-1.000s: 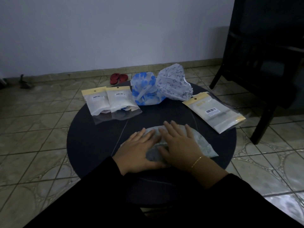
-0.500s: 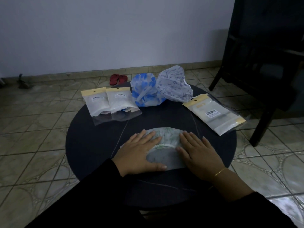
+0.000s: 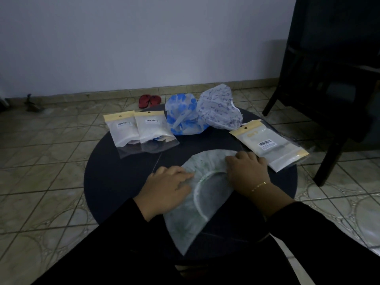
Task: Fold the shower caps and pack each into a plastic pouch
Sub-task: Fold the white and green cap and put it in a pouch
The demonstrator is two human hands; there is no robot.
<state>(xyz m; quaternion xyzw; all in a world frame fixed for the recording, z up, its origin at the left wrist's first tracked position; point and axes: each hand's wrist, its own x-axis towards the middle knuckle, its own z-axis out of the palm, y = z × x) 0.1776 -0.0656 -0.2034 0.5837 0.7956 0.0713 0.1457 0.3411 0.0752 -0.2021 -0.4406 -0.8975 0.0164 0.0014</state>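
At the lower centre of the frame a folded shower cap [image 3: 190,212] lies on the round table [image 3: 115,182], its long axis running from a point near the bottom edge up toward the right. The left hand [image 3: 166,190] presses it flat with fingers straight, while the right hand [image 3: 245,171] grips its upper edge with curled fingers. Beyond lie an empty pouch [image 3: 269,145] at right, two filled pouches [image 3: 139,128] at upper left, and two loose caps [image 3: 203,116] at the far rim.
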